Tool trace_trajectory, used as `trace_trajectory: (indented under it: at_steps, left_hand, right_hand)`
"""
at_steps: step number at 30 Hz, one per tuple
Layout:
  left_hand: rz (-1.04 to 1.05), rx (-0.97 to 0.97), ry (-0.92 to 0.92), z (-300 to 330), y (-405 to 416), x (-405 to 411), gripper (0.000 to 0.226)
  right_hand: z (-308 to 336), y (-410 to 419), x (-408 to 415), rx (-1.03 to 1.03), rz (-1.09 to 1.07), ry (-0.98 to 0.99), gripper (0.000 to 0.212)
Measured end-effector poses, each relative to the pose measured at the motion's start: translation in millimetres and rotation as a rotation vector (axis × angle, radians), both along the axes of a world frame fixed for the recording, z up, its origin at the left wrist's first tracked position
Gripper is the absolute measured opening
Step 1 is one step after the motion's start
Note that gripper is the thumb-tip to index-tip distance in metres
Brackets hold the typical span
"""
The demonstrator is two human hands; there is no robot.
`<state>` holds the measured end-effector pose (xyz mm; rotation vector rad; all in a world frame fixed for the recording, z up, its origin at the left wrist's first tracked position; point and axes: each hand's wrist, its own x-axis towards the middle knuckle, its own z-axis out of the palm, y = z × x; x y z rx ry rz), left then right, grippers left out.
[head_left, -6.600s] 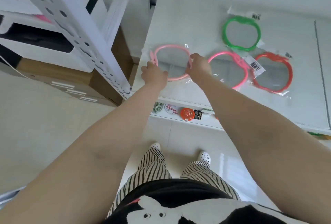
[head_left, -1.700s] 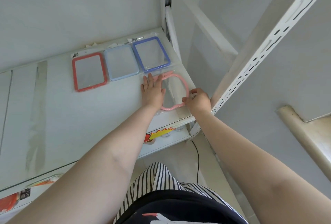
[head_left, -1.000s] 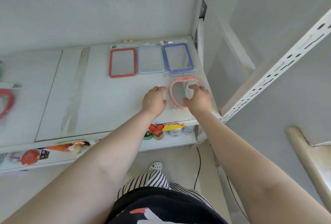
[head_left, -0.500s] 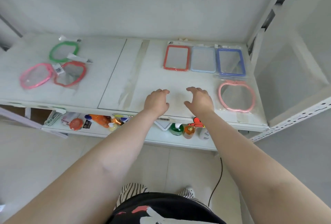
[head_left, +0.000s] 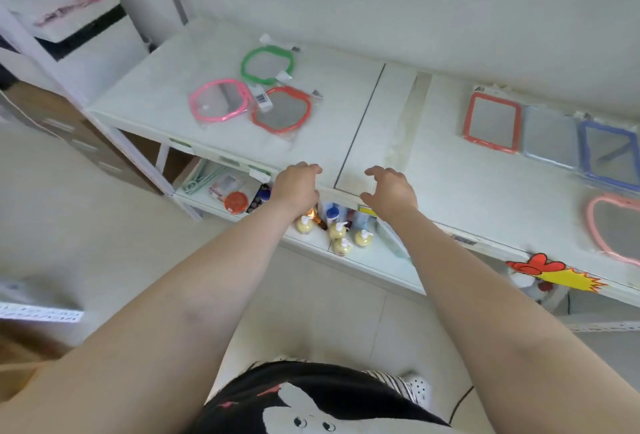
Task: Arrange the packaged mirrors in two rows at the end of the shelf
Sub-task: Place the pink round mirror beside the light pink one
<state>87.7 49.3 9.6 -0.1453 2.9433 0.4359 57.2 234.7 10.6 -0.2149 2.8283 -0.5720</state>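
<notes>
On the white shelf [head_left: 346, 128], three round packaged mirrors lie at the left: green [head_left: 267, 64], bright pink [head_left: 219, 100] and red [head_left: 281, 109]. At the right end a back row holds rectangular mirrors: red [head_left: 492, 121], pale blue [head_left: 550, 137] and dark blue [head_left: 609, 155]. In front of them lies a light pink round mirror [head_left: 614, 229], cut off by the frame edge. My left hand [head_left: 297, 184] and my right hand [head_left: 390, 188] hover empty over the shelf's front edge near the middle, fingers apart and curled.
A lower shelf [head_left: 374, 257] below holds several small yellow pump bottles [head_left: 337, 229], an orange round item [head_left: 235, 202] and other packets. A red and yellow sticker [head_left: 554, 274] hangs at the shelf front on the right. A white upright post [head_left: 86, 107] stands left.
The light pink mirror was carried from the left group to the right end and set down in front of the rectangular row. Both hands let go and moved left along the shelf front.
</notes>
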Motion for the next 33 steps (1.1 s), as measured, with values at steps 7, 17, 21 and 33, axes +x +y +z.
trace_trajectory:
  at_steps: [7, 17, 21, 33]
  left_hand:
    - [0.153, 0.007, 0.011, 7, -138, 6, 0.056]
    - [0.243, 0.007, 0.01, -6, -233, -42, 0.057]
    - [0.274, 0.005, 0.001, -9, -265, -65, 0.057]
    - [0.181, 0.045, 0.018, -36, -344, -166, 0.052]
  right_hand:
    - [7, -140, -12, -0.013, 0.126, 0.001, 0.052]
    - [-9, -259, -79, -0.004, 0.273, 0.018, 0.048]
    - [-14, -300, -114, 0.04, 0.347, 0.012, 0.048]
    - [-25, -345, -148, 0.113, 0.254, -0.064, 0.04]
